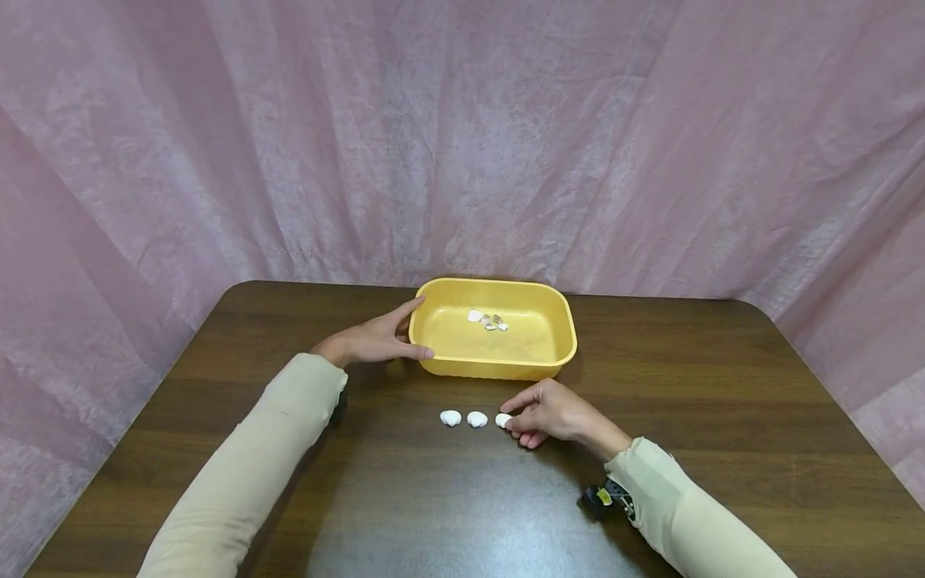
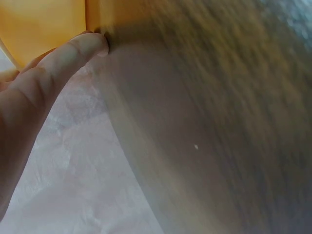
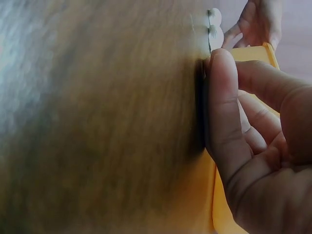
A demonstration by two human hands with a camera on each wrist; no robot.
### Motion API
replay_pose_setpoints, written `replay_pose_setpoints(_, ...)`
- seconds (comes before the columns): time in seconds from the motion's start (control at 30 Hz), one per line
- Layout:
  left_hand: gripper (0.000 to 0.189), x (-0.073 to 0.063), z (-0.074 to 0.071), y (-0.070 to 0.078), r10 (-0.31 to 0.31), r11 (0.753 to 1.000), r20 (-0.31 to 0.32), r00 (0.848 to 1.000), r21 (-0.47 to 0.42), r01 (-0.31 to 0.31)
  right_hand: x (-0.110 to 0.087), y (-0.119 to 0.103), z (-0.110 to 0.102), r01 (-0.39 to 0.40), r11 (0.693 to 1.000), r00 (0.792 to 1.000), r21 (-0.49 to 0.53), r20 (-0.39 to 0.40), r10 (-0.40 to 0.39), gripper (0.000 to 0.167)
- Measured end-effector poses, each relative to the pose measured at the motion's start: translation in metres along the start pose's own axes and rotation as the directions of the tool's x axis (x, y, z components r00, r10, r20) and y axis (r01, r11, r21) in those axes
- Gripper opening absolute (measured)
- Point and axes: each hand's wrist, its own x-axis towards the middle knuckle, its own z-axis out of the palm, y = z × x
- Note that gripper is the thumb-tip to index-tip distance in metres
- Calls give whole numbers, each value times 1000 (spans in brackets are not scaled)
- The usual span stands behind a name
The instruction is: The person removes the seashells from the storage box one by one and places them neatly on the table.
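White shells [image 1: 477, 420] lie on the brown table [image 1: 723, 385] in one row from left to right, three of them, on the near side of the yellow basin [image 1: 499, 369]. The left shell [image 1: 451, 417] and the middle shell are free, with a small gap between them. The right shell [image 1: 502, 419] is at the fingertips of the right hand [image 1: 555, 413], which pinches it between thumb and forefinger; in the right wrist view these fingers hide it. The left hand [image 1: 374, 338] holds the left end of the basin, its thumb at the near corner and its forefinger at the far part of the rim. Inside the basin, near the middle of the floor, several small pieces [image 1: 491, 327] lie close together, some white and some brownish; they are too small to name. Behind the table hangs a pink curtain [image 1: 462, 136]. Both arms wear pale sleeves [image 1: 246, 457], and a black device [image 1: 613, 496] shows under the right wrist.
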Motion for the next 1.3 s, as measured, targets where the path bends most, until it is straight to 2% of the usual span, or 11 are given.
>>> replay_pose_setpoints(0.47, 109, 0, -1, -2, 10, 1000, 13, 1000, 2, -10, 1, 0, 1, -5, 1000, 1000, 5, -21, 5, 21)
replay_pose_setpoints(1.3, 110, -1, 0, -1, 8, 1000, 13, 1000, -2, -8, 1, -1, 3, -17, 1000, 999, 1, -33, 17, 20)
